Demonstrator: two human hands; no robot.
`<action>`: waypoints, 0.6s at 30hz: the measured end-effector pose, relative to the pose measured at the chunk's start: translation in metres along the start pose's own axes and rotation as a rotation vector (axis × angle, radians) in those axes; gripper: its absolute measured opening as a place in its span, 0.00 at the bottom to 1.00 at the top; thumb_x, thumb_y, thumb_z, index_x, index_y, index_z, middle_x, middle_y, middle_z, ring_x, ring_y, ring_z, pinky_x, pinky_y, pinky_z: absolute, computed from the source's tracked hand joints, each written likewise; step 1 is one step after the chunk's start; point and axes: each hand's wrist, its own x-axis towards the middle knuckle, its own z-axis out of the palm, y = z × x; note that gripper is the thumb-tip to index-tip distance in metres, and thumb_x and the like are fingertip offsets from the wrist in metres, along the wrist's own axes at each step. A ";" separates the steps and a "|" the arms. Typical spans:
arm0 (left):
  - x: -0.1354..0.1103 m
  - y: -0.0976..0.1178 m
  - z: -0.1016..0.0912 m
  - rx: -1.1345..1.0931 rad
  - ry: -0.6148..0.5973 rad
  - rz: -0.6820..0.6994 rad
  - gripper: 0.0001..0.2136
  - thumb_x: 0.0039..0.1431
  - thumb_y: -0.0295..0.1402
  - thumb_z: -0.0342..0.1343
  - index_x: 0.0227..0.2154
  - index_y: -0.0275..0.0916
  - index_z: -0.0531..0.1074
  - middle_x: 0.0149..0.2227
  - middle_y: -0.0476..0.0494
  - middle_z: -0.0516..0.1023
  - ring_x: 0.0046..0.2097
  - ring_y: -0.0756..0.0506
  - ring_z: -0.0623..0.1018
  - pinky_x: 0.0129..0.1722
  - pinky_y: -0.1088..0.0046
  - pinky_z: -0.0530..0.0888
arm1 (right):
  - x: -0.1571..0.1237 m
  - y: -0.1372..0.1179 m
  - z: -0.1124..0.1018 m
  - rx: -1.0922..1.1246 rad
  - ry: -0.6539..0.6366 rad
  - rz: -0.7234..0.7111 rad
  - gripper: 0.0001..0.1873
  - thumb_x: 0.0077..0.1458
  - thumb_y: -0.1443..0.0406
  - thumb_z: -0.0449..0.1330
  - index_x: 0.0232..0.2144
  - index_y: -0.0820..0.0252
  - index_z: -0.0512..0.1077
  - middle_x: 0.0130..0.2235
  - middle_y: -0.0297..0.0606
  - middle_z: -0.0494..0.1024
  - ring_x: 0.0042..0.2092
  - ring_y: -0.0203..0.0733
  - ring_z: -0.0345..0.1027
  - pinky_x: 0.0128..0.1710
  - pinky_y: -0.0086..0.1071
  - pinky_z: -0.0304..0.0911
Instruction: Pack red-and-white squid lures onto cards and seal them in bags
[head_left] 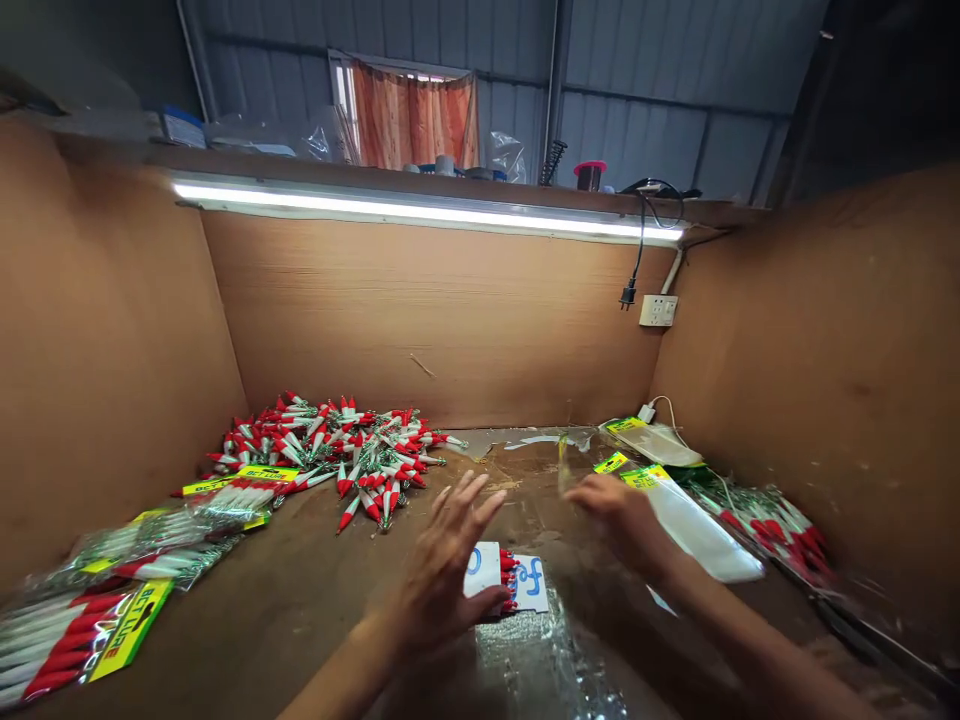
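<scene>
My left hand (pixel 448 567) hovers over the brown table (pixel 300 590) with fingers spread, its thumb touching a small white card (pixel 525 583) with blue writing and a row of red-tipped floats on it. My right hand (pixel 615 515) is blurred, its fingers curled near a clear plastic bag (pixel 564 462) that stands up from the table. A crinkled clear packet (pixel 540 660) lies in front of me below the card.
A heap of loose red-and-white floats (pixel 337 450) lies at the back left. Filled packets with yellow labels (pixel 112 590) line the left edge. Empty bags and more packets (pixel 705 520) sit at the right. Cardboard walls enclose the table; a wall socket (pixel 658 310) is at the back right.
</scene>
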 end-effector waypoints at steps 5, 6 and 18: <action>0.023 0.009 -0.009 0.146 0.016 0.034 0.18 0.59 0.31 0.59 0.52 0.47 0.71 0.58 0.43 0.70 0.65 0.36 0.62 0.66 0.46 0.53 | 0.015 -0.092 0.011 0.282 0.099 -0.338 0.14 0.66 0.66 0.51 0.46 0.51 0.75 0.42 0.40 0.78 0.44 0.45 0.69 0.47 0.37 0.63; 0.021 0.000 -0.012 0.174 0.072 -0.017 0.09 0.60 0.29 0.57 0.43 0.46 0.75 0.53 0.43 0.73 0.62 0.37 0.66 0.65 0.47 0.56 | 0.015 -0.097 0.015 0.344 0.158 -0.291 0.15 0.66 0.65 0.51 0.50 0.51 0.73 0.46 0.41 0.77 0.47 0.46 0.68 0.49 0.39 0.63; -0.022 -0.080 -0.020 0.230 0.200 -0.310 0.12 0.69 0.35 0.47 0.43 0.45 0.77 0.53 0.45 0.78 0.58 0.39 0.71 0.62 0.45 0.56 | -0.001 -0.102 0.060 0.490 -0.292 -0.249 0.46 0.49 0.60 0.64 0.67 0.53 0.51 0.63 0.44 0.65 0.61 0.55 0.56 0.66 0.52 0.39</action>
